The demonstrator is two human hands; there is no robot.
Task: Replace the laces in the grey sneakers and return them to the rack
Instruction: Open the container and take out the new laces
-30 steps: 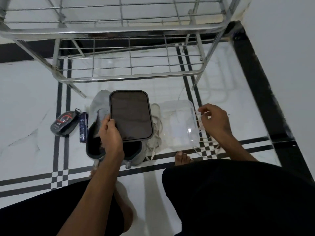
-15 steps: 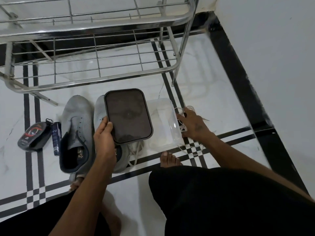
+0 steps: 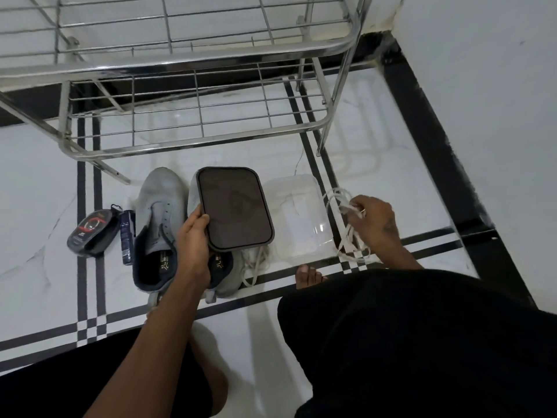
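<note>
Two grey sneakers lie side by side on the floor, toes toward the rack: the left sneaker point(image 3: 156, 218) shows fully, the right sneaker point(image 3: 224, 273) is largely hidden under a dark container lid point(image 3: 235, 208). My left hand point(image 3: 193, 236) grips that lid by its left edge above the shoe. My right hand point(image 3: 372, 220) holds a bundle of white laces point(image 3: 343, 224) beside a clear plastic container point(image 3: 297, 218). More white lace point(image 3: 256, 263) lies between the right sneaker and the container.
A steel wire shoe rack point(image 3: 193, 116) stands just beyond the sneakers. A black shoe-polish sponge point(image 3: 90, 232) and a small dark blue tube point(image 3: 127, 236) lie left of the shoes. A white wall point(image 3: 482, 86) closes the right side. My bare feet and dark-clad legs fill the foreground.
My right hand dropped to the floor right of the clear container, then rose holding a bundle of white laces. The view shifted right, bringing both sneakers into sight. The lid stayed in my left hand.
</note>
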